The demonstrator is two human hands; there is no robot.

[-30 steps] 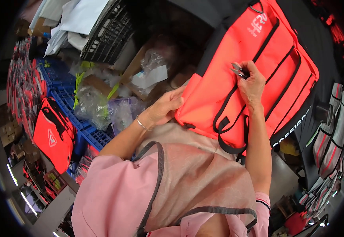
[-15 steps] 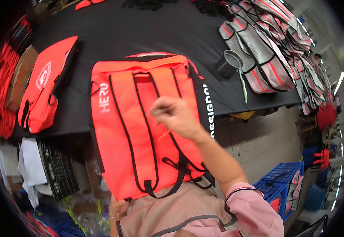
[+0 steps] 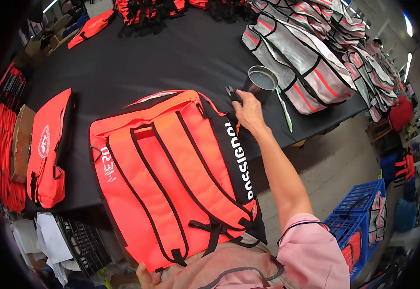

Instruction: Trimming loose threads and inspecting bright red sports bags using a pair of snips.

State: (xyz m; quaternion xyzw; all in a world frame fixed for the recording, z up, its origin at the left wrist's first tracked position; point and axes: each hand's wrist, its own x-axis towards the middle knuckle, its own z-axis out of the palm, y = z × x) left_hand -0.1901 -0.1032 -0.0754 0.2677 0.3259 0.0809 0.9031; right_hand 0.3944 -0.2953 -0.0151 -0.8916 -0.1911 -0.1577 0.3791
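A large orange backpack (image 3: pixel 171 178) lies flat, straps up, on a black table (image 3: pixel 147 62), its lower end hanging over the near edge against the person's body. The right hand (image 3: pixel 249 111) reaches out to the pack's far right corner, fingers curled around small snips (image 3: pixel 230 91) whose dark tips poke out just beside a dark metal cup (image 3: pixel 260 82); the hand rests at the black side panel of the pack. The left hand (image 3: pixel 145 277) shows only as a few fingertips at the pack's bottom edge, seemingly gripping it from below; how far it is closed cannot be told. A green pen-like stick (image 3: pixel 284 110) lies on the table just right of the cup. Beyond it, grey-and-red bags (image 3: pixel 306 62) are stacked in an overlapping row along the table's right side. To the left of the backpack, apart from it, lies a smaller orange bag (image 3: pixel 48 149). More orange bags (image 3: pixel 147 12) sit at the table's far end. Blue crates (image 3: pixel 359 216) stand on the floor at right.
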